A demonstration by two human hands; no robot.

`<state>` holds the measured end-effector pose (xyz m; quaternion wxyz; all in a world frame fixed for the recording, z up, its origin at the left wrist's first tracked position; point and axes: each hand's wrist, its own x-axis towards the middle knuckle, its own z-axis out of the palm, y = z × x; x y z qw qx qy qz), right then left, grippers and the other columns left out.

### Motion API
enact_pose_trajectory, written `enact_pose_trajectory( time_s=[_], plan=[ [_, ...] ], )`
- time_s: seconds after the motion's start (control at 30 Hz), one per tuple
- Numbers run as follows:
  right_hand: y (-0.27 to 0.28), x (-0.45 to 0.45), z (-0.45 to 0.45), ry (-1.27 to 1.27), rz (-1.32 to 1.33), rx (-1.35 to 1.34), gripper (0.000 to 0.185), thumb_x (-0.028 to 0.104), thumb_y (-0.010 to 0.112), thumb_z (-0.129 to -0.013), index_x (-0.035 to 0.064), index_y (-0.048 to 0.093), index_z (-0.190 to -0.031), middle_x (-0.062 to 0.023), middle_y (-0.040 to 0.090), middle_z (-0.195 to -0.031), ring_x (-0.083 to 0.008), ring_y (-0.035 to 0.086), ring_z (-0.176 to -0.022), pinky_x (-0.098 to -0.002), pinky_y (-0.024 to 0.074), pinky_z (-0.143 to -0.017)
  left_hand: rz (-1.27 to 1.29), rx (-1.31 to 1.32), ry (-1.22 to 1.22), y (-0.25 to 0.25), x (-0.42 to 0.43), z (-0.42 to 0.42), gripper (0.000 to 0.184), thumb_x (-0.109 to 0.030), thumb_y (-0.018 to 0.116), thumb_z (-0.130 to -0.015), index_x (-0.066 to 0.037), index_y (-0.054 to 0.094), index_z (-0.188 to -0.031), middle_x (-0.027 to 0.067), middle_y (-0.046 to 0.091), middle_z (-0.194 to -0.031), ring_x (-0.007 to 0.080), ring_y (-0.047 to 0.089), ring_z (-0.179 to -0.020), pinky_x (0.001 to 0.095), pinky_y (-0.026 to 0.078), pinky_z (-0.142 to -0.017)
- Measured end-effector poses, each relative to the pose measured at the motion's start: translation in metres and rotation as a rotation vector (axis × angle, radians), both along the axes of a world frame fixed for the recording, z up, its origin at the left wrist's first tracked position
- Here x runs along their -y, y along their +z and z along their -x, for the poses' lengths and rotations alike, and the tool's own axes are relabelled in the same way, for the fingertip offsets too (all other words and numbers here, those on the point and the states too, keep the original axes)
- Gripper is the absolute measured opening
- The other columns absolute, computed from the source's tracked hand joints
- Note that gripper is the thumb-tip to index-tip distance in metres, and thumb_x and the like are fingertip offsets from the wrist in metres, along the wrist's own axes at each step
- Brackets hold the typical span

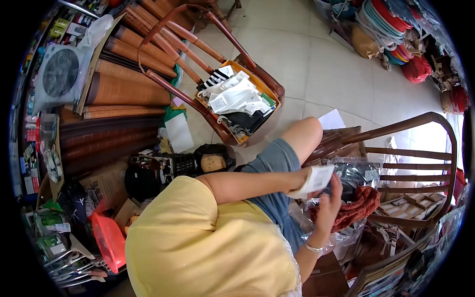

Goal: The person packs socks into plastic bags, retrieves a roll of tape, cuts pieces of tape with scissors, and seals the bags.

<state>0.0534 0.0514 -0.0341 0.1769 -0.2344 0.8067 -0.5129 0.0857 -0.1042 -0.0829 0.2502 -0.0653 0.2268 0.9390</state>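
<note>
A small white card [317, 179] with a printed label is in my left hand [298, 185], whose fingers are mostly hidden behind it. My right hand [328, 204], with a bracelet at the wrist, is raised beside the card's right edge. Its thumb and fingers are apart; whether a fingertip touches the card I cannot tell. Just beyond the right hand lies a dark red knitted item [354, 208], on or beside clear plastic packaging. A black item in a clear plastic bag [352, 174] is close to both hands.
A bamboo chair [415, 151] stands at the right. On another chair [247, 57] ahead, an orange bin [273, 93] holds white and black socks with tags. Rolled bamboo mats [126, 91] fill the left side, near a red plastic basin [106, 237]. Bundled goods [381, 24] line the far right.
</note>
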Motion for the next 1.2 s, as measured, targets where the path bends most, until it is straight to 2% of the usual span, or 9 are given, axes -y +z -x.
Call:
enact_pose_trajectory(
  time_s=[0.03, 0.13, 0.2, 0.37, 0.5, 0.67, 0.83, 1.03, 1.2],
  plan=[
    [-0.005, 0.012, -0.009, -0.139, 0.075, 0.266, 0.052, 0.004, 0.054, -0.075, -0.0042, 0.045, -0.126, -0.0161, 0.047, -0.129, -0.0236, 0.043, -0.121, -0.0358, 0.0306, -0.103, 0.090, 0.338, 0.060, 0.005, -0.008, -0.002, 0.028, -0.038, 0.045, -0.094, -0.013, 0.052, -0.103, 0.0021, 0.056, -0.078, 0.0140, 0.056, -0.066, 0.0277, 0.046, -0.057],
    [-0.016, 0.014, -0.015, -0.120, 0.192, 0.320, 0.046, 0.000, 0.056, -0.075, -0.0043, 0.048, -0.120, -0.0139, 0.051, -0.122, -0.0208, 0.049, -0.113, -0.0334, 0.0360, -0.098, -0.046, 0.269, 0.061, 0.007, 0.009, -0.009, 0.027, -0.032, 0.050, -0.093, -0.010, 0.049, -0.109, 0.0023, 0.058, -0.083, 0.0133, 0.058, -0.072, 0.0270, 0.048, -0.061],
    [-0.004, 0.012, -0.025, -0.251, 0.380, 0.475, 0.036, 0.001, 0.056, -0.078, -0.0041, 0.051, -0.113, -0.0115, 0.056, -0.114, -0.0178, 0.054, -0.102, -0.0307, 0.0421, -0.090, 0.447, -0.007, 0.157, -0.007, 0.034, -0.017, 0.028, -0.021, 0.055, -0.090, -0.007, 0.045, -0.113, 0.0044, 0.060, -0.086, 0.0144, 0.060, -0.075, 0.0289, 0.050, -0.065],
    [0.003, -0.012, -0.023, -0.293, 0.436, 0.326, 0.031, 0.006, 0.055, -0.084, -0.0048, 0.051, -0.113, -0.0079, 0.059, -0.105, -0.0148, 0.057, -0.091, -0.0291, 0.0472, -0.083, 0.712, 0.579, 1.082, -0.088, 0.159, -0.046, 0.032, -0.010, 0.058, -0.083, -0.006, 0.043, -0.112, 0.0074, 0.055, -0.082, 0.0179, 0.056, -0.069, 0.0310, 0.050, -0.062],
    [0.005, -0.006, -0.019, -0.411, 0.462, 0.327, 0.049, 0.026, 0.080, -0.070, -0.0009, 0.054, -0.102, -0.0021, 0.057, -0.094, -0.0115, 0.054, -0.086, -0.0267, 0.0457, -0.080, 0.865, 1.213, 1.667, -0.164, 0.240, -0.083, 0.052, -0.014, 0.074, -0.074, 0.000, 0.044, -0.114, 0.0070, 0.054, -0.097, 0.0197, 0.053, -0.086, 0.0335, 0.045, -0.077],
    [-0.001, -0.020, -0.017, -0.282, 0.457, 0.271, 0.049, 0.026, 0.076, -0.076, -0.0036, 0.054, -0.108, -0.0074, 0.061, -0.101, -0.0158, 0.058, -0.090, -0.0304, 0.0470, -0.084, 0.599, 1.153, 1.496, -0.168, 0.268, -0.102, 0.014, -0.015, 0.069, -0.078, -0.007, 0.058, -0.082, -0.0013, 0.052, -0.067, 0.0114, 0.048, -0.058, 0.0298, 0.041, -0.055],
    [0.004, -0.028, -0.016, -0.415, 0.442, 0.252, 0.054, 0.031, 0.074, -0.078, -0.0063, 0.053, -0.111, -0.0098, 0.060, -0.104, -0.0174, 0.058, -0.094, -0.0323, 0.0470, -0.086, 0.835, 0.903, 1.487, -0.171, 0.293, -0.112, 0.010, -0.017, 0.067, -0.079, -0.015, 0.059, -0.085, -0.0034, 0.052, -0.069, 0.0114, 0.046, -0.053, 0.0289, 0.036, -0.049],
    [-0.002, -0.044, -0.014, -0.442, 0.543, 0.256, 0.054, 0.029, 0.072, -0.079, -0.0067, 0.052, -0.114, -0.0103, 0.060, -0.107, -0.0186, 0.058, -0.096, -0.0323, 0.0458, -0.087, 0.491, 1.409, 1.569, -0.215, 0.313, -0.110, 0.038, -0.014, 0.073, -0.073, -0.005, 0.051, -0.102, 0.0109, 0.055, -0.094, 0.0237, 0.054, -0.076, 0.0402, 0.043, -0.055],
    [0.005, -0.061, -0.010, -0.484, 0.573, 0.244, 0.049, 0.020, 0.066, -0.084, -0.0081, 0.047, -0.120, -0.0145, 0.056, -0.115, -0.0224, 0.055, -0.105, -0.0382, 0.0427, -0.094, 0.743, 1.165, 1.372, -0.184, 0.311, -0.105, 0.011, -0.009, 0.066, -0.075, -0.008, 0.055, -0.077, 0.0023, 0.052, -0.061, 0.0142, 0.049, -0.045, 0.0262, 0.036, -0.038]
  ],
)
